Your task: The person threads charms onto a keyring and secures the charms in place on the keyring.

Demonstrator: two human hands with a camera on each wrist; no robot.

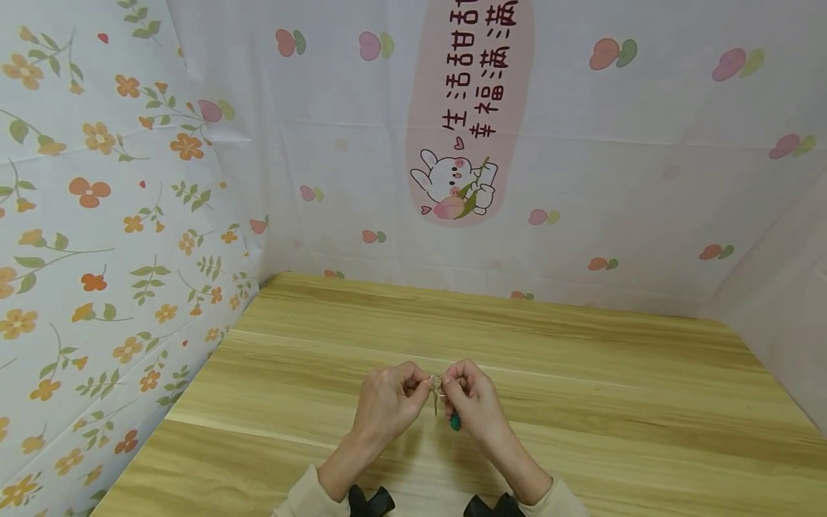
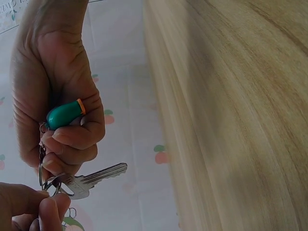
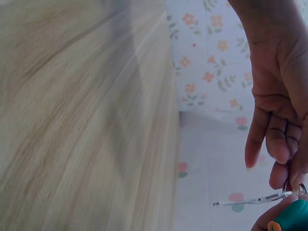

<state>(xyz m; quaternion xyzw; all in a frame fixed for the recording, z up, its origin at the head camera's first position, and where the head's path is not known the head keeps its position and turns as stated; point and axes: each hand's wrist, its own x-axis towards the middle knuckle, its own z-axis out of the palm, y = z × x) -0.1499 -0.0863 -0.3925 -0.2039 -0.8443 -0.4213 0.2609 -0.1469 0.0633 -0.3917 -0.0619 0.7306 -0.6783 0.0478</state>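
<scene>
Both hands meet close over the wooden table, around a metal key ring [image 2: 40,175]. A silver key [image 2: 91,182] is threaded at the ring and sticks out between the hands, toothed blade free. My left hand [image 1: 390,398] pinches the ring beside the key's head with thumb and forefinger. From the other side my right hand [image 1: 474,402] pinches the same ring. A short chain [image 2: 42,150] joins the ring to a green charm [image 2: 65,115] with an orange rim, which lies against the right hand's curled fingers. Part of the ring is hidden behind fingertips.
The wood-grain table [image 1: 581,402] extends around the hands. Behind it hangs a pale cloth [image 1: 323,158] printed with fruit and a rabbit; a floral cloth [image 1: 97,237] hangs at the left. Black straps [image 1: 371,501] show near the cuffs.
</scene>
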